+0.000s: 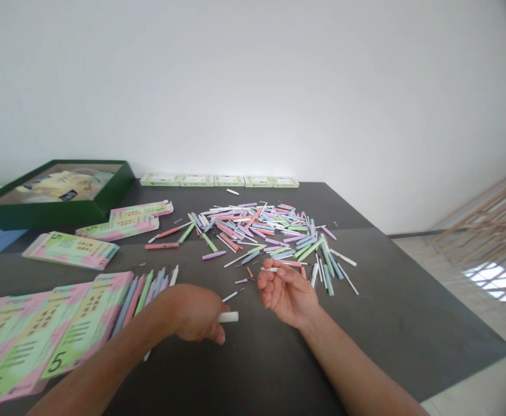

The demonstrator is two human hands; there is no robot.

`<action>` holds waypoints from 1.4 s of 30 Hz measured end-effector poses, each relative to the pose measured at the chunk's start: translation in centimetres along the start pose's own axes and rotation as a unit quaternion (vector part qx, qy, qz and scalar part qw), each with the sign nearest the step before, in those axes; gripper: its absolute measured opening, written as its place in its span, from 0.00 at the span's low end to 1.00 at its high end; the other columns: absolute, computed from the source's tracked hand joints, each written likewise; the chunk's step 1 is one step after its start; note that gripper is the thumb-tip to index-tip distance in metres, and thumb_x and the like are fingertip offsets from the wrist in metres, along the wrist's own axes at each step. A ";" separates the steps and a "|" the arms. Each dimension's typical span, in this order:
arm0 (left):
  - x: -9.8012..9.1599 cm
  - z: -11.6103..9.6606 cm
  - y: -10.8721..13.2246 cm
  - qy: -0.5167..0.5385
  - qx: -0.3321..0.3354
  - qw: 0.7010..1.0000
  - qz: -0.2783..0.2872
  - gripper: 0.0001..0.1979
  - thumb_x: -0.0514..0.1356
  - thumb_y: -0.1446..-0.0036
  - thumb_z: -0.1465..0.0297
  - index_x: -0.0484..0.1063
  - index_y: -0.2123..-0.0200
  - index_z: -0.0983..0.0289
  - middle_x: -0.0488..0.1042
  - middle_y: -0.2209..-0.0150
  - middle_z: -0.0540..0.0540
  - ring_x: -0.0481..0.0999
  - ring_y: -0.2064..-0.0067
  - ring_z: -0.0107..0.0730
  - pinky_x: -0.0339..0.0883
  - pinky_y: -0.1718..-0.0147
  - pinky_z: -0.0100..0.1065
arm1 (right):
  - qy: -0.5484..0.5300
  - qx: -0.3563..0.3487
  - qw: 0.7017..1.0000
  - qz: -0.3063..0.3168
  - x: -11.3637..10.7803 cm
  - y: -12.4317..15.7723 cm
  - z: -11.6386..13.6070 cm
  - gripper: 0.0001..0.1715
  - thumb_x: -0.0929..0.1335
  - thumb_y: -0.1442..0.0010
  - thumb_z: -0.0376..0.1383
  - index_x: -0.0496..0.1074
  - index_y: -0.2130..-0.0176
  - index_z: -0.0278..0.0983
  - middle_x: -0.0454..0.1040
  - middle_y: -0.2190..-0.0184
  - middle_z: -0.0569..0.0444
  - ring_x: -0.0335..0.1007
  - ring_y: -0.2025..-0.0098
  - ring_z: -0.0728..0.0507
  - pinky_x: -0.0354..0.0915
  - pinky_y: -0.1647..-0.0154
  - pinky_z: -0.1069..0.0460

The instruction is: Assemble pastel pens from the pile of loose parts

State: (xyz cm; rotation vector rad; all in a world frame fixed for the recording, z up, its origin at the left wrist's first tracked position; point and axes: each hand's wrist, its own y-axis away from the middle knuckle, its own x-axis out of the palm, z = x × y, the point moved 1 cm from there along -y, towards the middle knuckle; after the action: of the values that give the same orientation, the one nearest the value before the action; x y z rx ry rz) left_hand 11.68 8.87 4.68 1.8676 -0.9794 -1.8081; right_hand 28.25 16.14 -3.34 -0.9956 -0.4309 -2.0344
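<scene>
I am watching a person's two bare hands working over a dark table [378, 312]. The left hand [200, 315] is holding a white tube [229, 316], and the tube's end is sticking out past the fingers. A thin stick [232, 295] is pointing out by the same hand, but I cannot tell if the hand is gripping it or if it is lying on the table. The right hand [288, 293] is curling its fingers and pinching a small white piece [270, 269] between the thumb and a finger.

Just past the hands, a big messy pile of pens [257, 215] is lying on the table, in pink, purple, blue, green and white. A row of pens [144, 292] is lying beside the left arm, next to some front boxes [79, 323] with a big 5 on them. More pink and green boxes [73, 249] are lying behind those. A dark green tray [40, 215] is sitting at the far left, holding plastic packs [68, 184]. Five small boxes [229, 181] are lining up along the white wall [253, 86].
</scene>
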 end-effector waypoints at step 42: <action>0.4 -0.4 0.2 0.010 -0.007 1.000 0.009 0.15 0.59 0.48 0.61 0.74 0.56 0.56 0.79 0.61 0.57 0.76 0.58 0.48 0.65 0.59 0.44 | 0.055 0.005 0.998 0.014 0.2 0.3 -0.1 0.10 0.64 0.46 0.35 0.57 0.63 0.39 0.74 0.75 0.57 0.70 0.82 0.48 0.65 0.83 0.55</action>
State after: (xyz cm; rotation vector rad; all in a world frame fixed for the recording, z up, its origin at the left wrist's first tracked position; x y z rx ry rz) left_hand 11.95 8.37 4.54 1.8594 -0.9720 -1.7791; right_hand 28.37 15.81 -3.24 -0.8736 -0.3653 -2.0484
